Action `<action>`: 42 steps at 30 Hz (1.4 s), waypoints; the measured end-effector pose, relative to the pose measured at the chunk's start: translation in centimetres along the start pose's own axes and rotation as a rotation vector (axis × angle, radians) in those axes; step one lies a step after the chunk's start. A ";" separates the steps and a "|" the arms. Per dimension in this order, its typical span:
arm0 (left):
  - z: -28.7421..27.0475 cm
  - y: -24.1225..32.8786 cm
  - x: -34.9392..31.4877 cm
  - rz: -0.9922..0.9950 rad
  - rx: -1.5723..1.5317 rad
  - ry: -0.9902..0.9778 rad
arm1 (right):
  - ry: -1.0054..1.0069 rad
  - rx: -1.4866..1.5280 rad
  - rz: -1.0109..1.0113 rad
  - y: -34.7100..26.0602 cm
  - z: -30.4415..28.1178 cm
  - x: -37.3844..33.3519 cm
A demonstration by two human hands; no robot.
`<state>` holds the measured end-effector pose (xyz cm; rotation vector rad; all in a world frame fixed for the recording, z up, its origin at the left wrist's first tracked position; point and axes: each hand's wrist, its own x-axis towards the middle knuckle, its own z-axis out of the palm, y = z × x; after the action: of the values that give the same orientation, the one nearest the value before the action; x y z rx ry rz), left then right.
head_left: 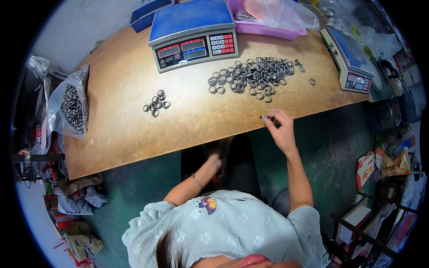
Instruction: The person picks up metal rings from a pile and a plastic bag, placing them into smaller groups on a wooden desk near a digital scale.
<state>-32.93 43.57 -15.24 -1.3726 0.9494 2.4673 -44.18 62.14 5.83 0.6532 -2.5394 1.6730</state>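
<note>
My right hand (281,128) is over the front edge of the wooden table, thumb and fingers drawn together in a pinch. A tiny dark spot shows at the fingertips, too small to name. Just beyond this hand lies a large heap of grey metal rings (263,73). Farther left is a small group of similar rings (156,103). My left hand (216,157) is low by my lap at the table's front edge, its fingers hidden in shadow. A bracelet (196,181) circles that wrist.
A blue-topped weighing scale (192,20) stands behind the rings, with a pink basket (268,29) beside it. A second scale (351,58) is at the right. At the table's left edge sits a clear bag of small grey metal parts (73,107). One ring (312,81) lies apart.
</note>
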 end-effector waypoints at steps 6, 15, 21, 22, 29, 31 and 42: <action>8.6 5.4 -12.0 -0.173 -0.256 -0.641 | -0.404 -0.024 -0.230 -1.4 1.1 -1.1; 9.3 4.1 -12.5 -0.210 -0.115 -0.592 | 0.107 -0.507 -0.323 4.0 0.7 3.6; 10.1 5.0 -13.3 -0.174 -0.235 -0.522 | -0.351 -0.130 -0.305 -0.7 1.2 -1.9; 9.2 4.6 -12.5 -0.175 -0.202 -0.497 | -0.445 -0.065 -0.272 -1.0 1.3 -2.1; 6.2 2.4 -8.3 -0.156 -0.005 -0.404 | 0.162 -0.427 -0.302 2.9 2.1 4.1; 2.2 -0.5 -2.4 -0.018 -0.097 -0.140 | 0.150 -0.546 -0.309 3.9 3.1 4.8; -1.6 -1.8 2.3 -0.064 -0.046 0.083 | -0.094 -0.148 -0.226 1.2 2.1 -0.6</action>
<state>-32.27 43.68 -18.52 -1.5060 0.8560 2.4175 -43.64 60.90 3.74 0.9842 -2.5062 1.3999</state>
